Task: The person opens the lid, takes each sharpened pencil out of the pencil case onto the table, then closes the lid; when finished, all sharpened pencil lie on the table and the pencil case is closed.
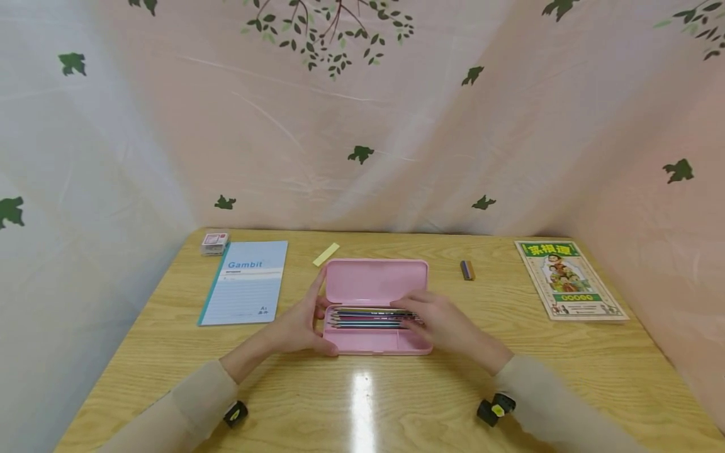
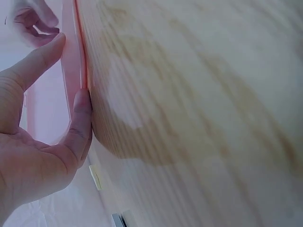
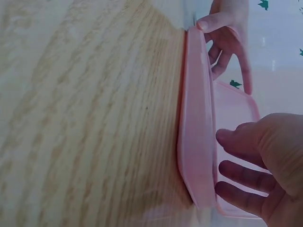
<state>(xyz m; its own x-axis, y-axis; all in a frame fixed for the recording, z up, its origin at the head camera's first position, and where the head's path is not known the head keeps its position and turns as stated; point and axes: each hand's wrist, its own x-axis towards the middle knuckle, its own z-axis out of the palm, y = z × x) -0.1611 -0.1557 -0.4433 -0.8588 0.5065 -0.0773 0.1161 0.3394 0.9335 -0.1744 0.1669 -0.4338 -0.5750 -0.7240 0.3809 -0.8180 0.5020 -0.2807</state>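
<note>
One arched, unclenched right hand (image 1: 444, 321) hangs over pencils (image 1: 368, 324); left hand (image 1: 296, 324) grasps pink case (image 1: 365, 341).

Smooth pink plastic case (image 1: 368, 341), glossy wood-grain table (image 1: 430, 402), wrinkled cloth backdrop (image 1: 283, 157)

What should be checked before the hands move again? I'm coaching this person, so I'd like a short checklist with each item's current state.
1. Pencil case flat on the table: ok.
2. Lid open: ok, swung back on the far side.
3. Pencils lying side by side in the back compartment: ok.
4. Left hand bracing the case: ok, at its left end, thumb at the near corner.
5. Right hand clear of the case: not ok, its fingers are over the pencils' right ends.
6. Right hand's grip on any pencil: cannot tell, the fingers hide those ends.
</note>
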